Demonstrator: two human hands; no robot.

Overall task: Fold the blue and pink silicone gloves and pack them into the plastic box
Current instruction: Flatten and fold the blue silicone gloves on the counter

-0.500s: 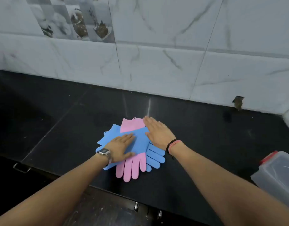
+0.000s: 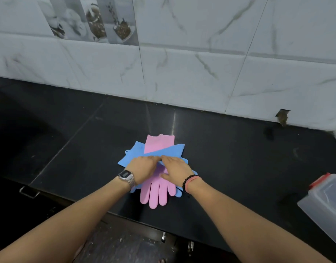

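Both hands' fingers [image 2: 153, 160] pinch the blue glove [image 2: 169, 151] across the pink glove [image 2: 155, 194], whose fingertips point toward the person.

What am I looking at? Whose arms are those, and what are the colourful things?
The camera sits on a person's head, looking down, so you see their own two arms. On the black counter lies a pile of rubbery gloves: a pink glove and blue gloves. The left hand, the one with a watch, and the right hand meet in the middle and hold the top blue glove's edge. At the right edge waits a plastic box where the gloves will go.
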